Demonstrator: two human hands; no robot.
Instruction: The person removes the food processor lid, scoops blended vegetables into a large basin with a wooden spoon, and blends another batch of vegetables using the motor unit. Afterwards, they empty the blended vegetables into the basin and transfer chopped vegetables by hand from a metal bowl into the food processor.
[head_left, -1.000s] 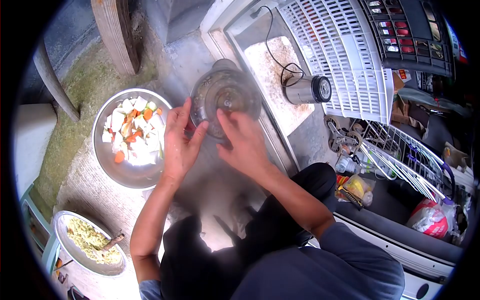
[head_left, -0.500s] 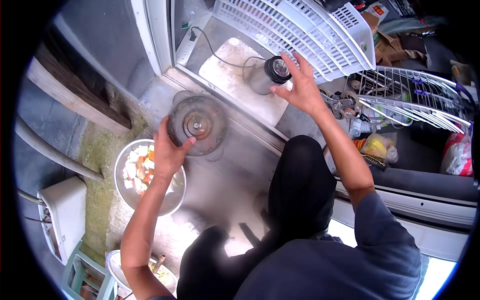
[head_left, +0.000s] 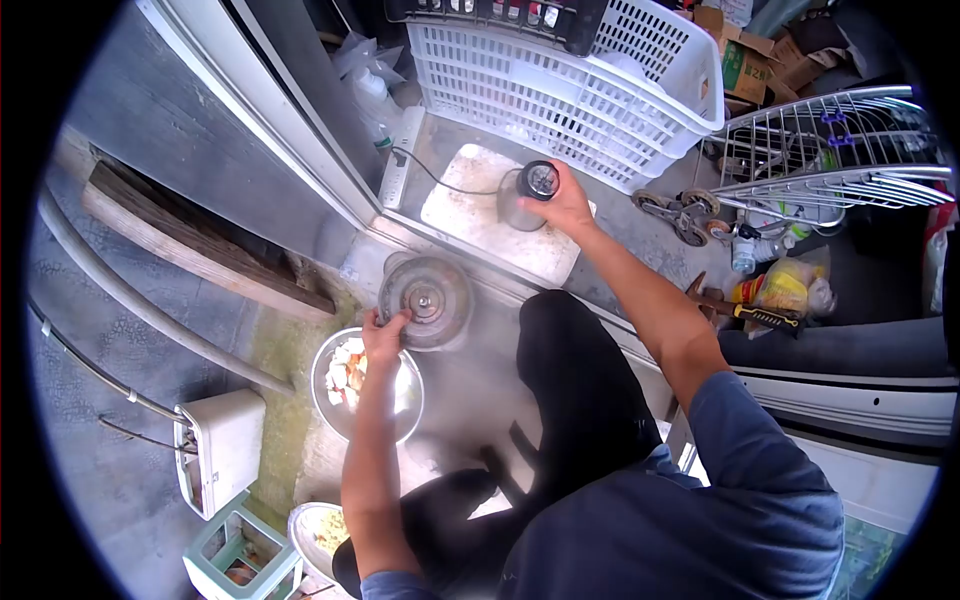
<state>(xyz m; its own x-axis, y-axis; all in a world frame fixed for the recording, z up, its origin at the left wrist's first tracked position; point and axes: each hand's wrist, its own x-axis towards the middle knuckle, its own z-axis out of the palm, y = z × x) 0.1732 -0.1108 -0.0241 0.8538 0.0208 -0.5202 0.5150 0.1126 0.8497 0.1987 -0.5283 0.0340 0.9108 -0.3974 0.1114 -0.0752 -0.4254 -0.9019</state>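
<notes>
My left hand (head_left: 381, 336) grips the near-left rim of a clear round bowl (head_left: 445, 295), thumb over the edge. A small metal piece stands at the bowl's centre. My right hand (head_left: 563, 203) is wrapped around the upper right side of a cylindrical appliance base (head_left: 517, 208) with a black top ring and a cord. That base stands on a stained white board (head_left: 463, 203). Just below my left hand, a metal bowl (head_left: 409, 402) holds chopped white and orange pieces.
A power strip (head_left: 402, 158) lies beside the door frame. Behind the board stands a white slatted crate (head_left: 560, 90). To the right are a metal cart (head_left: 820, 150) and a yellow-handled tool (head_left: 766, 317). A white bin (head_left: 228, 450) and green-framed container (head_left: 243, 548) stand at lower left.
My right hand has come down from its spread pose and closed around the appliance base. My left hand stays at the clear bowl's rim. The camera view has shifted.
</notes>
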